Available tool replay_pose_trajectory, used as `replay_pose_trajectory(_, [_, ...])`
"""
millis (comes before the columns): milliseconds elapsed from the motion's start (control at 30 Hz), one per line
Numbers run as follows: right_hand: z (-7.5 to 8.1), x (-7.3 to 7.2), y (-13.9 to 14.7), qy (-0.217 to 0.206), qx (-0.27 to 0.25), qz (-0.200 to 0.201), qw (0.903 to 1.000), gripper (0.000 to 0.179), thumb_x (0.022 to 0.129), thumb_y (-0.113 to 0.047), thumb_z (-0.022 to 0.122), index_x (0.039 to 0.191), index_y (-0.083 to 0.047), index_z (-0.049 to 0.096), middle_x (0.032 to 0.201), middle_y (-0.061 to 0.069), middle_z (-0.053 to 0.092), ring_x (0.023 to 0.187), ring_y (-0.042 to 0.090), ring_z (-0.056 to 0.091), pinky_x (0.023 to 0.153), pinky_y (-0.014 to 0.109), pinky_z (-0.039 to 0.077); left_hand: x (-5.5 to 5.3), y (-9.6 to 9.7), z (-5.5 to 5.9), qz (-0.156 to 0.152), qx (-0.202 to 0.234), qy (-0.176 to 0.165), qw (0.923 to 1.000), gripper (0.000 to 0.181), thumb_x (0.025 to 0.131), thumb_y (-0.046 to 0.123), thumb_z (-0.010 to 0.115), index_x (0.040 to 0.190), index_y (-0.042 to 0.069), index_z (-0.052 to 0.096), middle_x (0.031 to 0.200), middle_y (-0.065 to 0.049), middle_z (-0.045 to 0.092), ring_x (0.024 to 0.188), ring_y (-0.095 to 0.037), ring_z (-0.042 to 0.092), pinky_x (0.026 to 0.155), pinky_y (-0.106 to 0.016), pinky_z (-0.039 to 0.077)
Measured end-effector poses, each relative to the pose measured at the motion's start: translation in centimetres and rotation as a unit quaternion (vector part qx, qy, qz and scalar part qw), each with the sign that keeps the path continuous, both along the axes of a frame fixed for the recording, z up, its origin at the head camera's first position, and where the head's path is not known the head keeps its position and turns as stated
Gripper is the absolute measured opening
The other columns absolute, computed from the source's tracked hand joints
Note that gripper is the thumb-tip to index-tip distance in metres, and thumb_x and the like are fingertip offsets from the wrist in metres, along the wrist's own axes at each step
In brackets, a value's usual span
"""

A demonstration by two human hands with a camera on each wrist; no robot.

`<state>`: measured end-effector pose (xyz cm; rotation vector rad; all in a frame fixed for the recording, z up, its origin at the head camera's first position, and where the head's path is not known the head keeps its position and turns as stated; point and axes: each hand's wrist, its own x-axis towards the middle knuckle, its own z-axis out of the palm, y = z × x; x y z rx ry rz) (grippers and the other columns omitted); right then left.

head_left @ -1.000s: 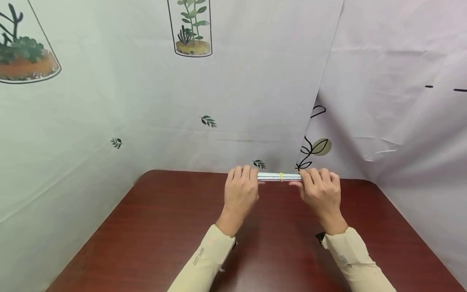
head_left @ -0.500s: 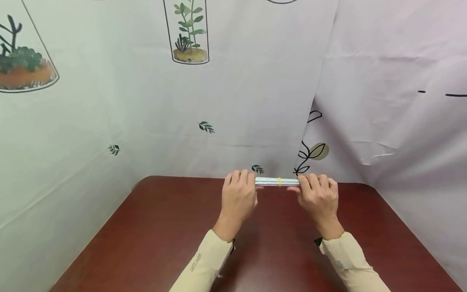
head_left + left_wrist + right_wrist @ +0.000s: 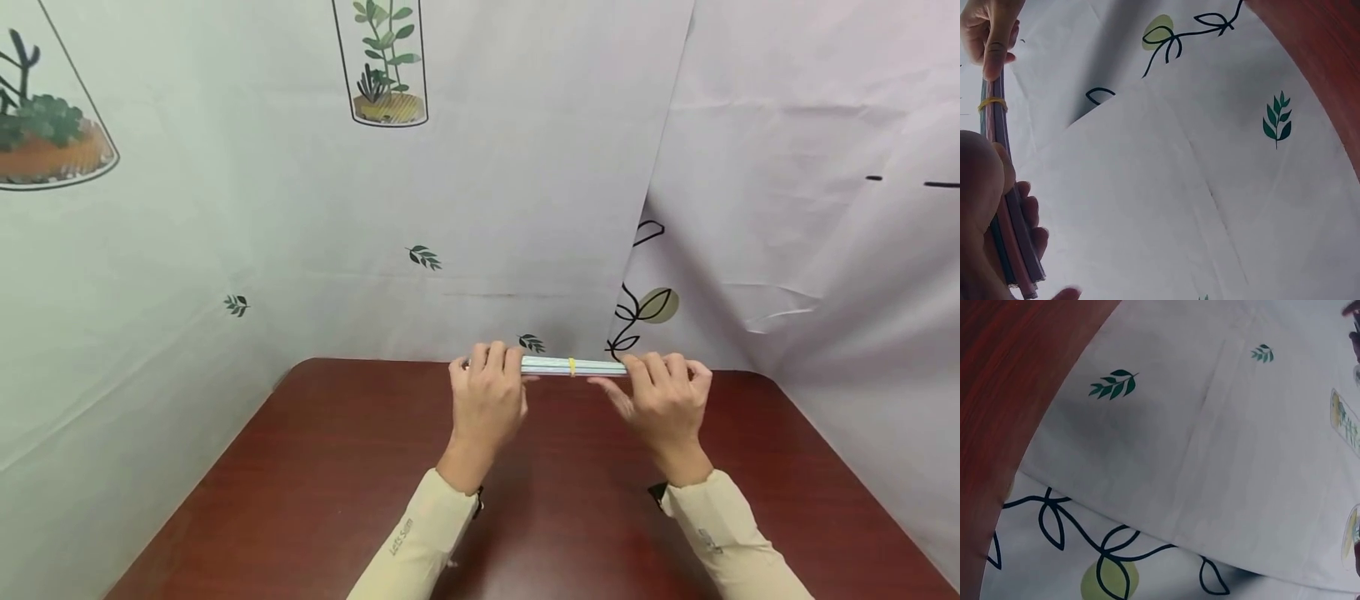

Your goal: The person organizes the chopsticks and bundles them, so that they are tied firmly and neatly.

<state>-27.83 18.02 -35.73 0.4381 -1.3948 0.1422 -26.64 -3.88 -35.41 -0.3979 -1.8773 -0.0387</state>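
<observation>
A bundle of long, thin pastel strips spans level between both hands above the far part of the table. A yellow rubber band wraps its middle. My left hand grips the left end, fingers over the top and thumb beneath. The right end is held by my right hand, its thumb stretched along the underside. Teal, pink and purple strip ends stick out past the left palm in the left wrist view. Only slivers of fingers show at the right edge of the right wrist view.
Below the hands lies a dark red wooden table with rounded far corners. White cloth printed with plants and leaves hangs behind it and along both sides. Cream sleeves cover both forearms.
The hands have drawn slightly apart, the right one shifting right, so more of the bundle shows between them. The outer fingers of the left hand have spread a little.
</observation>
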Motion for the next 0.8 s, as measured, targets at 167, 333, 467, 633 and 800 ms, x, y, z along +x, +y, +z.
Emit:
replay_pose_trajectory(167, [-0.26,-0.37,0.65,-0.008,0.011,0.015,0.9998,0.064,0.089,-0.064,0.055,0.076,-0.002,0.065,0.062,0.011,0.052,0.053,0.036,0.043,0.050,0.047,0.030,0.33,0.23,-0.24,-0.001,-0.004,-0.032,0.9995,0.013,0.086,0.014,0.060,0.098,0.011,0.064,0.089,-0.005,0.059,0.087,-0.025,0.056,0.069,-0.039,0.048])
replay_pose_trajectory(333, [-0.64,-0.50,0.82,-0.028,0.020,0.027,0.9991,0.065,0.091,-0.063,0.052,0.077,0.000,0.064,0.064,0.012,0.052,0.054,0.037,0.042,0.048,0.045,0.027,0.53,0.73,-0.72,0.004,0.004,-0.024,0.9997,0.015,0.085,0.013,0.063,0.099,0.009,0.064,0.090,-0.006,0.059,0.086,-0.026,0.056,0.073,-0.039,0.048])
replay_pose_trajectory(467, [-0.70,-0.45,0.59,-0.042,0.012,0.025,0.9987,0.064,0.091,-0.062,0.051,0.079,0.000,0.063,0.067,0.012,0.054,0.058,0.038,0.045,0.051,0.048,0.032,0.45,0.95,-0.81,0.004,0.015,-0.022,0.9996,0.018,0.082,0.011,0.064,0.099,0.008,0.064,0.092,-0.007,0.059,0.086,-0.028,0.054,0.077,-0.041,0.048])
replay_pose_trajectory(633, [-0.68,-0.42,0.29,-0.043,-0.007,0.015,0.9989,0.064,0.092,-0.063,0.050,0.081,-0.001,0.064,0.068,0.013,0.056,0.061,0.038,0.047,0.057,0.052,0.038,0.42,0.96,-0.68,-0.002,0.025,-0.027,0.9993,0.021,0.080,0.012,0.069,0.100,0.008,0.063,0.094,-0.007,0.059,0.088,-0.028,0.054,0.082,-0.043,0.047])
replay_pose_trajectory(800, [-0.94,-0.32,0.13,-0.067,-0.010,0.023,0.9974,0.063,0.092,-0.060,0.052,0.084,0.001,0.065,0.071,0.016,0.056,0.064,0.040,0.049,0.058,0.052,0.039,0.50,0.98,-0.56,0.004,0.032,-0.028,0.9991,0.021,0.080,0.012,0.070,0.100,0.007,0.063,0.095,-0.007,0.059,0.090,-0.027,0.053,0.077,-0.042,0.045])
